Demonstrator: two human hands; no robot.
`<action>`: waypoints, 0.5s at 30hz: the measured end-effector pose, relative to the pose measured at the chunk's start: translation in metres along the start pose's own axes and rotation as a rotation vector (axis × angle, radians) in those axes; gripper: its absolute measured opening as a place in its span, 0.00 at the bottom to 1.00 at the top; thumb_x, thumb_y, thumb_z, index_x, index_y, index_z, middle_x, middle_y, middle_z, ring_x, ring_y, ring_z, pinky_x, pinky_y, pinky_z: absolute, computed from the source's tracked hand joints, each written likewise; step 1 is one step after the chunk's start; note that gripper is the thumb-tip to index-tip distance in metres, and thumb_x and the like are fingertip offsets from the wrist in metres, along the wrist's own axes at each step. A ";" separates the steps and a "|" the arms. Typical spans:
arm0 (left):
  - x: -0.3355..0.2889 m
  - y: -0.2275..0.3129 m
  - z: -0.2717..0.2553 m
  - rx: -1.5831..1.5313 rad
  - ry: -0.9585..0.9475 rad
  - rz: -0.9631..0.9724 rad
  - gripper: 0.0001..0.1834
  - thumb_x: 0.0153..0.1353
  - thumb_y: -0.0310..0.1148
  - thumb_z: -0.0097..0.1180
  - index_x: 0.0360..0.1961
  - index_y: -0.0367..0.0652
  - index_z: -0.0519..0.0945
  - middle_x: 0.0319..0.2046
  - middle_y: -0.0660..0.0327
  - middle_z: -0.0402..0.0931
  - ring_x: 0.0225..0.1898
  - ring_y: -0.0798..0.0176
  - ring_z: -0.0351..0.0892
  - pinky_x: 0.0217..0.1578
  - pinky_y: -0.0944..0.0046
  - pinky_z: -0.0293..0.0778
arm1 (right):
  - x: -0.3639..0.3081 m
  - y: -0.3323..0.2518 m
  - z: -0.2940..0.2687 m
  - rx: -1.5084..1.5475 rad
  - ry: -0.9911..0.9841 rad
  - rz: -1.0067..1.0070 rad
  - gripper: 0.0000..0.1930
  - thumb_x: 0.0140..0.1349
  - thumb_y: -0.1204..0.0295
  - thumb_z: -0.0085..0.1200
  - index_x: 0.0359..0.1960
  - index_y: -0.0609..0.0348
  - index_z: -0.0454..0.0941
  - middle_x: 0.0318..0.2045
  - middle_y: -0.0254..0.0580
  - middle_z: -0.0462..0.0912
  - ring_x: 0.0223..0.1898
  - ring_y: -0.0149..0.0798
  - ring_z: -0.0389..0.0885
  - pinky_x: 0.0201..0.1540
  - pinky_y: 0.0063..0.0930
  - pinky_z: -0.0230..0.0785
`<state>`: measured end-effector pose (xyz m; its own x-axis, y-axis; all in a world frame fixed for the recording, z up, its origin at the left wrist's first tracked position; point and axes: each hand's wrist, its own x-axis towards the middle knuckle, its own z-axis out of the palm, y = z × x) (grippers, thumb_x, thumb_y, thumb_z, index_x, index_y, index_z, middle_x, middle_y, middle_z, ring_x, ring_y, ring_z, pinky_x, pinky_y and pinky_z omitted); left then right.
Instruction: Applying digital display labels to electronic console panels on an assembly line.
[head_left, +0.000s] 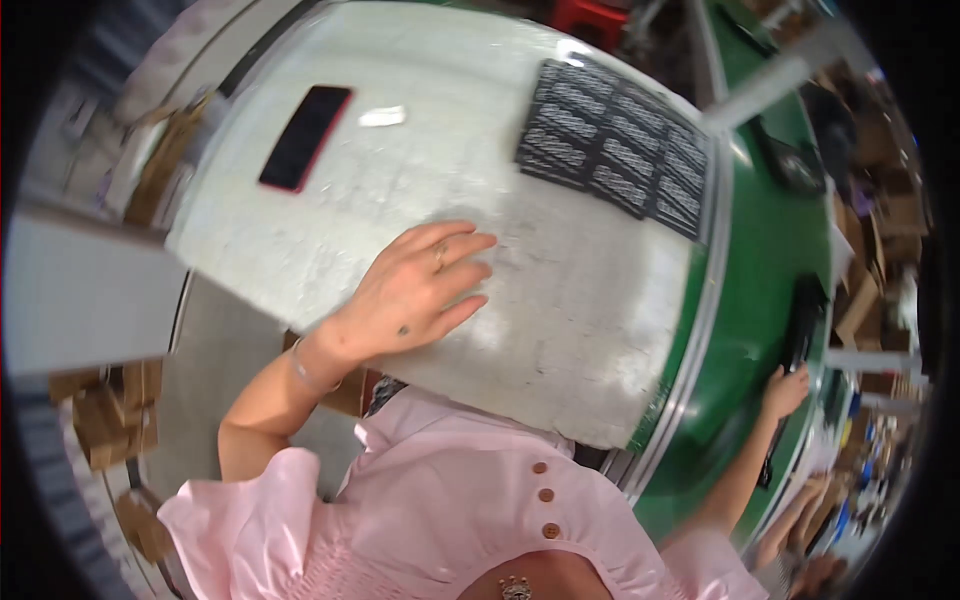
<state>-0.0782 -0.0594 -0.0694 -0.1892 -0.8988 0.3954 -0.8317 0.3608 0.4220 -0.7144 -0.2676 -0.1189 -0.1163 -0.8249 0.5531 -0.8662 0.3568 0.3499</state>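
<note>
My left hand [425,285] hovers over or rests on the pale worktable [590,330], palm down, its fingers spread and nothing in them. Out to the far right, my right hand [787,390] reaches over the green conveyor belt [745,270]. Its fingers close round a long, narrow black part [806,315], whose exact kind I cannot make out. The hand hides the middle of that part. Beyond my left hand lies a black sheet of stickers [615,140] with rows of white print.
A dark phone with a red edge [305,138] and a small white piece [382,116] lie on the table's far left. Another black item [795,165] sits farther along the belt. A metal rail [712,270] borders the belt. Cardboard boxes [115,415] stand at left.
</note>
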 end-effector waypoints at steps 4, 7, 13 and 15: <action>0.002 -0.040 -0.001 0.053 0.051 -0.101 0.11 0.52 0.30 0.63 0.38 0.40 0.80 0.50 0.56 0.77 0.53 0.49 0.74 0.51 0.56 0.73 | 0.030 -0.089 -0.033 0.527 0.159 -0.337 0.22 0.59 0.68 0.59 0.55 0.58 0.71 0.49 0.52 0.76 0.51 0.54 0.74 0.54 0.42 0.66; 0.020 -0.088 -0.006 0.172 0.224 -0.251 0.10 0.54 0.30 0.58 0.36 0.38 0.81 0.41 0.53 0.81 0.46 0.49 0.77 0.47 0.55 0.74 | 0.026 -0.174 -0.086 0.802 0.174 -0.494 0.17 0.59 0.71 0.58 0.50 0.61 0.75 0.48 0.50 0.78 0.51 0.52 0.75 0.56 0.39 0.66; 0.070 -0.108 -0.005 0.030 0.195 -0.345 0.09 0.54 0.29 0.58 0.36 0.39 0.82 0.35 0.53 0.82 0.33 0.51 0.78 0.38 0.56 0.74 | 0.011 -0.270 -0.153 1.133 0.082 -0.604 0.05 0.57 0.74 0.57 0.35 0.59 0.82 0.36 0.46 0.82 0.42 0.49 0.78 0.48 0.37 0.70; 0.090 -0.095 0.003 -0.042 0.074 -0.320 0.09 0.56 0.30 0.58 0.36 0.38 0.82 0.34 0.54 0.81 0.34 0.51 0.78 0.38 0.56 0.73 | 0.019 -0.299 -0.152 1.220 0.085 -0.622 0.05 0.56 0.75 0.58 0.33 0.60 0.82 0.35 0.46 0.83 0.40 0.49 0.78 0.46 0.37 0.69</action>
<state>-0.0176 -0.1755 -0.0769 0.1179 -0.9483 0.2946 -0.8201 0.0743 0.5674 -0.3833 -0.3229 -0.0982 0.4370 -0.6605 0.6105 -0.6430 -0.7040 -0.3015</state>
